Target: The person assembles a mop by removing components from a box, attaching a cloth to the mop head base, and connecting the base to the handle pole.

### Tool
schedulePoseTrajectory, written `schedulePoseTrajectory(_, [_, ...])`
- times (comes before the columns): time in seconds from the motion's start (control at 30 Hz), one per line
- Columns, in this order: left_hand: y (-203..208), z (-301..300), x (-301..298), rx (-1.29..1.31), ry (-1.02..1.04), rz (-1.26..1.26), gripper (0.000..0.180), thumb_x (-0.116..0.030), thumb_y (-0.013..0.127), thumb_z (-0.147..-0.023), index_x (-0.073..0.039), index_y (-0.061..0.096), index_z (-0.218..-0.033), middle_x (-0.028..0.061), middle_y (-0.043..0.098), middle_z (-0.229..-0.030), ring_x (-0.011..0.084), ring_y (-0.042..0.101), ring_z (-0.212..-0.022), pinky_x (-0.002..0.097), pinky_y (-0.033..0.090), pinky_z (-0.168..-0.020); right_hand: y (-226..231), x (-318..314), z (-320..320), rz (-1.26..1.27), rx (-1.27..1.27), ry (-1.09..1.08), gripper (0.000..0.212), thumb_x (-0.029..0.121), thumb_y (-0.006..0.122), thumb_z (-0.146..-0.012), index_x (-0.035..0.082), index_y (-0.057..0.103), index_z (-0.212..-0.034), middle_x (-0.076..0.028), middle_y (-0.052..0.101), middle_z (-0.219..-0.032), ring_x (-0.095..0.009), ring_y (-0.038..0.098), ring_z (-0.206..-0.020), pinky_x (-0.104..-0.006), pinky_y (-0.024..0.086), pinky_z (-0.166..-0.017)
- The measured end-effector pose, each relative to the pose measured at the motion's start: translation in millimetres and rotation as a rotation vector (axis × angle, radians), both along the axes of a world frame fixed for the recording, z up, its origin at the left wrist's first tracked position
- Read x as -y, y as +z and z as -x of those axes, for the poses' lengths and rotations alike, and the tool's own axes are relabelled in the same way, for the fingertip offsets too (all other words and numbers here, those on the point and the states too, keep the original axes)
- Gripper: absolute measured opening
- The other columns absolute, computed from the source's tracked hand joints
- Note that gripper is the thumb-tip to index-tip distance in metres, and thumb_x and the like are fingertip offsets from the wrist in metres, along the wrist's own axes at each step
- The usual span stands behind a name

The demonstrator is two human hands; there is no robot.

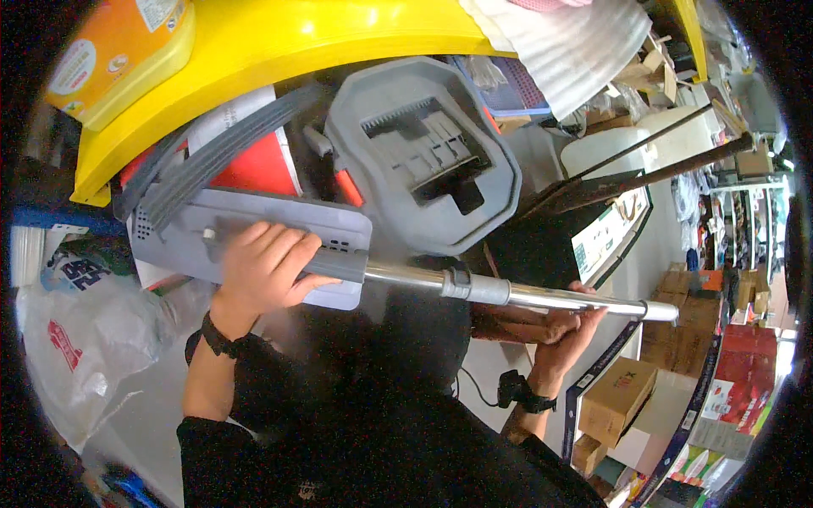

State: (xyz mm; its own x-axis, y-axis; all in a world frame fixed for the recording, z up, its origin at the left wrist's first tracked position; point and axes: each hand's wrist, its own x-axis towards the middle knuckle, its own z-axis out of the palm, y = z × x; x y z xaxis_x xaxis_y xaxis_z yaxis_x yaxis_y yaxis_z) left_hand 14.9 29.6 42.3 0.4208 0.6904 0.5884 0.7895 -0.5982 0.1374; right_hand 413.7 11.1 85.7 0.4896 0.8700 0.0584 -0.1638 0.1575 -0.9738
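Observation:
A flat mop lies crosswise in front of me, its grey plate [182,245] to the left and its silver pole [406,275] running right. My left hand [269,264] is closed over the plate, fingers bent across its upper face and thumb pointing right. Under the pole's right part, my right hand [566,326] curls around the metal; some of its fingers are hidden. A grey collar [474,286] joins the pole sections between my hands. Beyond the pole stands a grey mop bucket [351,110] with an angular rim. Dark grey ribbed strips [224,161] lie behind the plate.
A yellow shelf edge [296,42] curves across the back, with an orange and yellow package [123,63] on it. White plastic bags [93,339] hang at left. Cardboard boxes [618,398] sit on shelving at right. Dark long bars [644,173] jut out behind the pole.

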Motion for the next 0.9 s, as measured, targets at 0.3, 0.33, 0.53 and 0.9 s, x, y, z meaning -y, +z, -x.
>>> schedulePoseTrajectory(0.3, [10,2,1,0.057,-0.026,0.006,0.046,-0.04,0.078,-0.068,-0.004,0.062,-0.093,0.0041,0.055,-0.08,0.0196,0.058,-0.072,0.0299,0.047,-0.067,5,13,-21,-0.031,0.077,0.057,0.033,0.03,0.053,-0.1,0.001,0.053,-0.116,-0.015,0.062,-0.108,-0.019,0.06,-0.084,-0.0366,0.056,-0.08])
schedulePoseTrajectory(0.33, [9,0,1,0.057,-0.015,0.004,0.046,-0.04,0.078,-0.068,-0.004,0.062,-0.093,0.0041,0.055,-0.08,0.0196,0.058,-0.072,0.0299,0.047,-0.067,3,14,-28,0.065,0.104,0.01,0.037,0.037,0.052,-0.099,0.002,0.054,-0.112,-0.014,0.063,-0.106,-0.018,0.059,-0.079,-0.0329,0.056,-0.074])
schedulePoseTrajectory(0.53, [-1,-1,9,0.036,0.002,0.013,0.053,-0.044,0.079,-0.067,-0.002,0.066,-0.097,0.0087,0.064,-0.091,0.0248,0.063,-0.082,0.0366,0.05,-0.077,17,3,23,-0.072,-0.129,0.082,0.034,0.035,0.049,-0.101,0.002,0.055,-0.109,-0.011,0.066,-0.099,-0.005,0.047,-0.053,-0.0169,0.034,-0.042])
schedulePoseTrajectory(0.9, [9,-3,8,0.079,-0.015,-0.078,0.043,-0.038,0.078,-0.07,-0.003,0.062,-0.089,0.0044,0.053,-0.077,0.0181,0.057,-0.07,0.0278,0.046,-0.065,15,8,7,0.027,0.015,0.044,0.031,0.032,0.052,-0.1,0.002,0.06,-0.102,-0.004,0.057,-0.077,-0.007,0.05,-0.056,-0.0204,0.042,-0.049])
